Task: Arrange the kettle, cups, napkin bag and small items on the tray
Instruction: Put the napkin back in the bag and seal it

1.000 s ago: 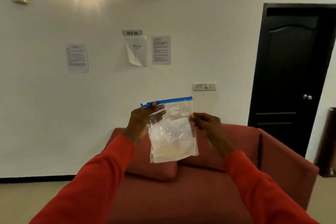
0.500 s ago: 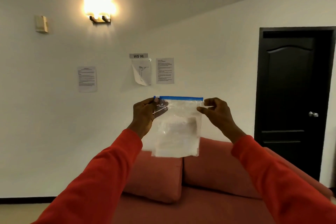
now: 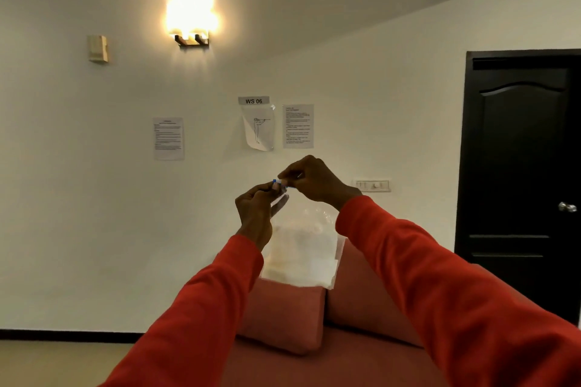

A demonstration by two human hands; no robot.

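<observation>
I hold a clear plastic napkin bag [image 3: 301, 251] with a blue zip strip up in front of me, white napkins showing through it. My left hand [image 3: 256, 212] pinches the bag's top left corner. My right hand [image 3: 314, 181] pinches the blue strip right beside the left fingers, so the two hands almost touch. The bag hangs down below them, turned partly edge-on. No kettle, cups or tray are in view.
A red sofa [image 3: 352, 352] with cushions stands below the bag against a white wall. Papers and a "WS 06" label [image 3: 254, 100] hang on the wall. A black door [image 3: 525, 179] is at the right, a lit wall lamp [image 3: 191, 19] above left.
My right hand has slid left along the blue strip from the bag's right corner to meet the left hand. The bag has turned from flat-on to hanging partly edge-on.
</observation>
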